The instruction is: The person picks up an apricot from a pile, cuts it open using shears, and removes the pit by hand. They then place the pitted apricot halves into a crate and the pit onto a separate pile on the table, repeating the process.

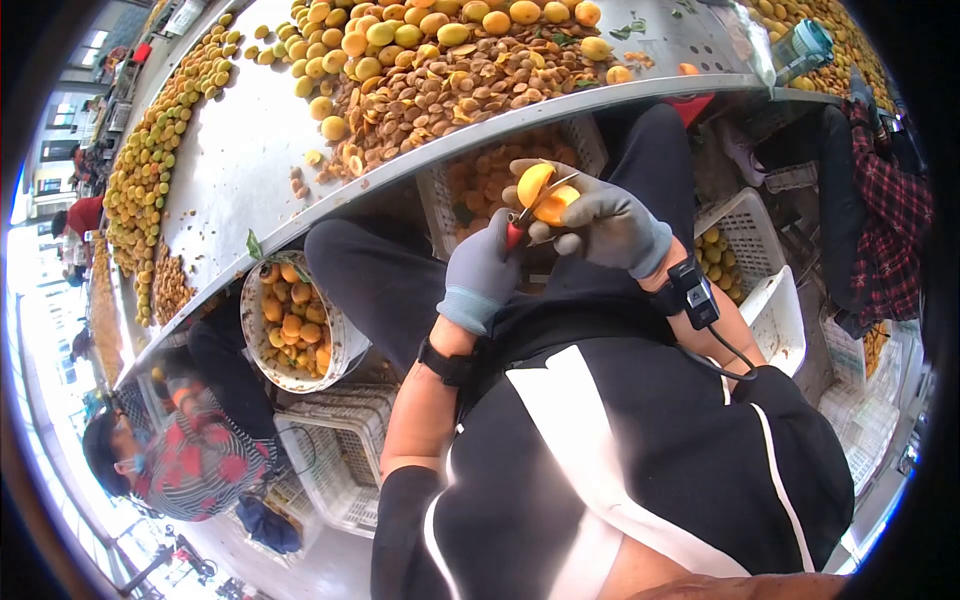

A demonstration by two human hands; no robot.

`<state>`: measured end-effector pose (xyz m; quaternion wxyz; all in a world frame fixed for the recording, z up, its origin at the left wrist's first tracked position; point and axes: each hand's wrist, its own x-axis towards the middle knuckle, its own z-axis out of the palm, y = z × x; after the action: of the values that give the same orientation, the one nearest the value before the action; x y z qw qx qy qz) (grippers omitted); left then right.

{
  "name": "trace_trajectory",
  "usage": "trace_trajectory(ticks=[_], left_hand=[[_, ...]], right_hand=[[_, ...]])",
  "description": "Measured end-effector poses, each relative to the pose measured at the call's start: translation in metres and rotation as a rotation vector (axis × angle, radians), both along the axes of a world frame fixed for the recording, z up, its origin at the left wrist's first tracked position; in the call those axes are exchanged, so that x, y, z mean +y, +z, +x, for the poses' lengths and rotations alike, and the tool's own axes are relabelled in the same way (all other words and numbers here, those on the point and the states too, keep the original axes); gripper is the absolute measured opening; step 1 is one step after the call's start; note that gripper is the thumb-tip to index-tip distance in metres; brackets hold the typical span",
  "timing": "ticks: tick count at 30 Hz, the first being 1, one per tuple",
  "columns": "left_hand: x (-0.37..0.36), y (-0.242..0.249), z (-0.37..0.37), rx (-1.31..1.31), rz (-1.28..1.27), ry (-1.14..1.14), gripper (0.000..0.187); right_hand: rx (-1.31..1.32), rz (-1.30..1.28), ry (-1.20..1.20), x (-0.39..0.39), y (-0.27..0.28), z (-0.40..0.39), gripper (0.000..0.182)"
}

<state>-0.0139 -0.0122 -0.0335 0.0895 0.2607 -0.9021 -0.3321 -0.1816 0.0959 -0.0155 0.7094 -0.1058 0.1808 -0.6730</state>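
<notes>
My left hand (485, 265), in a grey glove, is closed around a red-handled knife (514, 236). Its blade lies between two orange halves of a split apricot (535, 184). My right hand (612, 222), also gloved, grips that apricot from the right, fingers curled around it. Both hands meet above my lap, just short of the metal table (430, 150). Beneath them, between my knees, a crate (435, 205) holds orange fruit pieces, partly hidden by my hands. Brown pits (430, 105) lie heaped on the table, with whole apricots (380, 35) behind them.
Left of my knee stands a white bucket (345, 350) of apricots. Plastic crates (345, 450) are stacked behind it. At right are a crate (745, 235) with greenish fruit and a white container (785, 320). Co-workers sit at left (200, 450) and right (890, 220). A teal-lidded cup (800, 50) rests on the table.
</notes>
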Motion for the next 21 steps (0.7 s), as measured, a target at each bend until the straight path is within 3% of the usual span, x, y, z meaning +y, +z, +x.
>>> trace_trajectory(ticks=[5,7,8,12,21], left_hand=[[-0.001,0.006,-0.002,-0.068,-0.139,0.022,0.02],[-0.002,0.006,-0.002,-0.051,-0.184,0.033,0.019],[-0.003,0.004,-0.001,-0.032,-0.23,0.033,0.017],[-0.009,-0.002,0.001,-0.023,-0.334,0.04,0.013],[-0.009,-0.004,0.006,-0.031,-0.168,0.039,0.016]], right_hand=[[0.106,0.123,0.027,0.002,0.011,0.002,0.055],[0.074,0.119,-0.081,0.002,0.018,0.01,0.036],[0.074,0.119,-0.08,0.003,0.017,0.01,0.036],[-0.184,0.069,-0.058,0.002,0.015,0.011,0.037],[-0.19,-0.024,-0.104,-0.002,0.0,0.011,0.04]])
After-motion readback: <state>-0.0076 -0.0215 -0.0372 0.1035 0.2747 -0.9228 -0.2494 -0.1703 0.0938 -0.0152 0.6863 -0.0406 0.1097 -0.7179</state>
